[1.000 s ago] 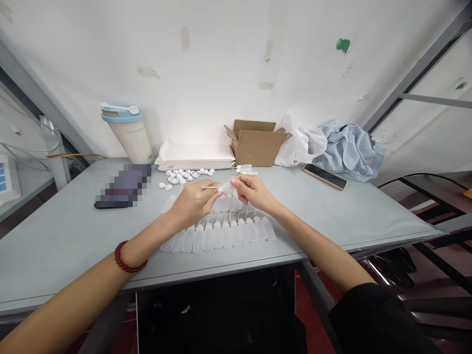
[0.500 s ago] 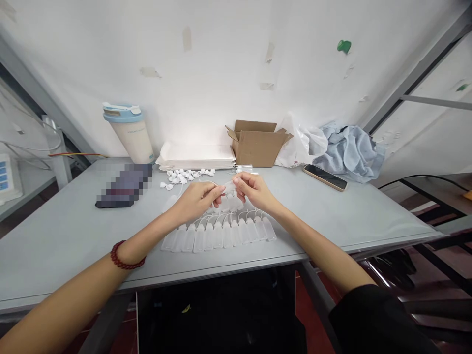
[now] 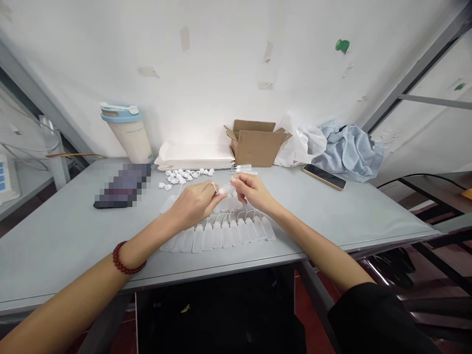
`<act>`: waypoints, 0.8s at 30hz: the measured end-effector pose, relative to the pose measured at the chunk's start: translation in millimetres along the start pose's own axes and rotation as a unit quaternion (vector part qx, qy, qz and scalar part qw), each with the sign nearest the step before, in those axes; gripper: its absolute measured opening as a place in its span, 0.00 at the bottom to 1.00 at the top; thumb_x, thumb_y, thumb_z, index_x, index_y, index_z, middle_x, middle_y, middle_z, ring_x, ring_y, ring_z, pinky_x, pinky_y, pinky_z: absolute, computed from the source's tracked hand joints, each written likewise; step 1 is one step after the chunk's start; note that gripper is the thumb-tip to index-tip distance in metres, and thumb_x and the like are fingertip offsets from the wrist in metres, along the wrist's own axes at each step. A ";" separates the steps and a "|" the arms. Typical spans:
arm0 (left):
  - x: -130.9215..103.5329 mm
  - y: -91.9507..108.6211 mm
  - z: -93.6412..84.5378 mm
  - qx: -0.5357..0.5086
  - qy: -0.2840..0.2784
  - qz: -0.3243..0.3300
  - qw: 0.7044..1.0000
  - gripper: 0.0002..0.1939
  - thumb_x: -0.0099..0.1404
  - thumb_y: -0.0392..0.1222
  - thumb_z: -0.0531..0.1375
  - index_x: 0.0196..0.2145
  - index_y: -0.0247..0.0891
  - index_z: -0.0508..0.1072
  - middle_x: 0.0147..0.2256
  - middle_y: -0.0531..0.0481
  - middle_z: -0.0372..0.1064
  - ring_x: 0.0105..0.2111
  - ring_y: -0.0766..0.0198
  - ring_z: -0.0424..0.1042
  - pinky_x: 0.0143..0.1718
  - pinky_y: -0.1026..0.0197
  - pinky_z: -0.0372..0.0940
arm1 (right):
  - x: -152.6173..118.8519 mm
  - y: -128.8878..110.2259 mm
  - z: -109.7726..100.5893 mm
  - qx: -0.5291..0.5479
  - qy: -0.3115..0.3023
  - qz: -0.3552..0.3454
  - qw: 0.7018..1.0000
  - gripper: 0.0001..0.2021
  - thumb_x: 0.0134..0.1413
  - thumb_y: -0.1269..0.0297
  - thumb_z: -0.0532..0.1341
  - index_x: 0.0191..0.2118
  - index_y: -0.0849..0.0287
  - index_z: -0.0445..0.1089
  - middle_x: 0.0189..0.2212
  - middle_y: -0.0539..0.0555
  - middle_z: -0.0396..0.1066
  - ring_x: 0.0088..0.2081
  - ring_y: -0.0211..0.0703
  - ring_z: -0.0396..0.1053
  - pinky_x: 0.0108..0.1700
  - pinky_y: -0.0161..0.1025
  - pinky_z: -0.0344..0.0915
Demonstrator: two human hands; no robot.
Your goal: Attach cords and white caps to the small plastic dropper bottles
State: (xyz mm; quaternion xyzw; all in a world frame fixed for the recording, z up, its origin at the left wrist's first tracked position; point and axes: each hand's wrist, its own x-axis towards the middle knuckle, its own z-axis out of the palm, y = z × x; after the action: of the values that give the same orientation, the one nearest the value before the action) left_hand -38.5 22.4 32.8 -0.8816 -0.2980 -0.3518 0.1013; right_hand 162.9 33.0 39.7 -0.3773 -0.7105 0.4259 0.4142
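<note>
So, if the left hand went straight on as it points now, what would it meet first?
Past the small bottle at its fingertips, the left hand would probably meet the right hand, which holds the bottle's other end; depth is hard to judge.

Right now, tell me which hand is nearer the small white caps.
Left. The left hand is just in front of the small white caps, slightly to their right; the right hand is farther to their right, at the other end of the clear bottle both hold.

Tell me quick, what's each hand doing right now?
Left hand: closed, holding a small clear bottle near its white end.
Right hand: closed, holding the same bottle's other end.
</note>
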 end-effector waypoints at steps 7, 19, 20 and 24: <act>2.2 1.2 -1.3 -0.034 -0.018 -0.046 0.998 0.15 0.71 0.47 0.52 0.33 0.35 0.70 0.26 0.49 0.71 0.23 0.63 0.69 0.26 0.62 0.60 | 1.9 -0.1 1.9 0.053 0.022 0.033 0.998 0.24 0.52 0.41 0.59 0.24 0.58 0.58 0.12 0.41 0.53 0.14 0.29 0.54 0.20 0.31 0.51; 13.0 11.5 -11.5 -0.205 -0.065 -0.188 0.958 0.15 0.67 0.49 0.55 0.32 0.35 0.75 0.29 0.49 0.76 0.27 0.63 0.73 0.27 0.64 0.66 | 1.5 -6.5 -1.1 0.099 0.014 0.053 0.994 0.23 0.51 0.44 0.62 0.22 0.58 0.57 0.13 0.41 0.56 0.13 0.28 0.57 0.18 0.31 0.53; 13.7 12.7 -12.9 -0.211 -0.068 -0.186 0.957 0.15 0.67 0.48 0.55 0.31 0.36 0.75 0.27 0.50 0.75 0.26 0.63 0.72 0.26 0.65 0.65 | 0.7 -7.2 -0.9 0.087 0.012 0.056 0.995 0.23 0.52 0.44 0.62 0.22 0.58 0.56 0.12 0.41 0.57 0.13 0.29 0.57 0.17 0.30 0.54; 14.3 15.0 -16.6 -0.194 -0.072 -0.167 0.964 0.16 0.67 0.46 0.54 0.26 0.36 0.73 0.24 0.51 0.72 0.24 0.65 0.70 0.25 0.65 0.61 | -2.6 -9.2 -0.6 0.047 0.015 0.062 0.997 0.23 0.54 0.45 0.61 0.22 0.57 0.56 0.10 0.42 0.59 0.11 0.30 0.58 0.17 0.30 0.54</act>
State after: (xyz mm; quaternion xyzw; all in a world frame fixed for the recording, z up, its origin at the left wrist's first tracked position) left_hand -30.6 10.4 55.1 -0.8451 -0.3733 -0.3505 -0.1538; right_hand 162.7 27.7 47.6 -0.4067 -0.6586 0.4779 0.4153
